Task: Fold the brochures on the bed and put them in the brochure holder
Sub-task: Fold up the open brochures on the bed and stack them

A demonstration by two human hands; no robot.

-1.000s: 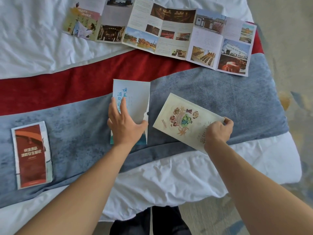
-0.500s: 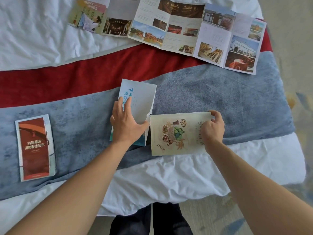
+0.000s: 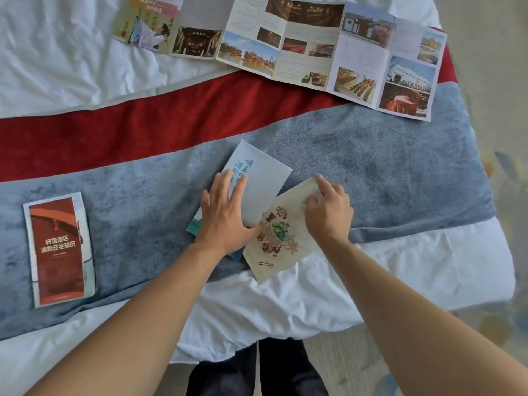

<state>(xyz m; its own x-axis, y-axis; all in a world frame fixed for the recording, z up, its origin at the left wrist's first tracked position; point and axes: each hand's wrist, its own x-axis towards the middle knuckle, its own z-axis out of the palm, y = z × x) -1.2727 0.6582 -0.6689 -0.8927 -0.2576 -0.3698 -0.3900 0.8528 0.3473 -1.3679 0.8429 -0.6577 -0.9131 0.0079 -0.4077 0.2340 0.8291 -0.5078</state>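
Observation:
A folded pale-blue brochure [image 3: 261, 178] lies tilted on the blue-grey bed runner [image 3: 385, 172]. My left hand [image 3: 224, 215] lies flat on it, fingers spread. A cream brochure with a food drawing [image 3: 281, 238] overlaps its lower right corner. My right hand [image 3: 328, 215] grips the cream brochure's upper end. A red folded brochure [image 3: 58, 250] rests on the runner at the left. A long unfolded brochure with photos [image 3: 285, 44] is spread across the far side of the bed. No brochure holder is in view.
A red band [image 3: 128, 127] crosses the bed above the runner. White bedding [image 3: 285, 304] hangs over the near edge. My dark trousers [image 3: 257, 370] show below, and patterned floor [image 3: 503, 167] runs past the bed's right edge.
My right hand has swung the cream brochure left and turned it, so it now overlaps the pale-blue one. The pale-blue brochure has tilted clockwise under my left hand.

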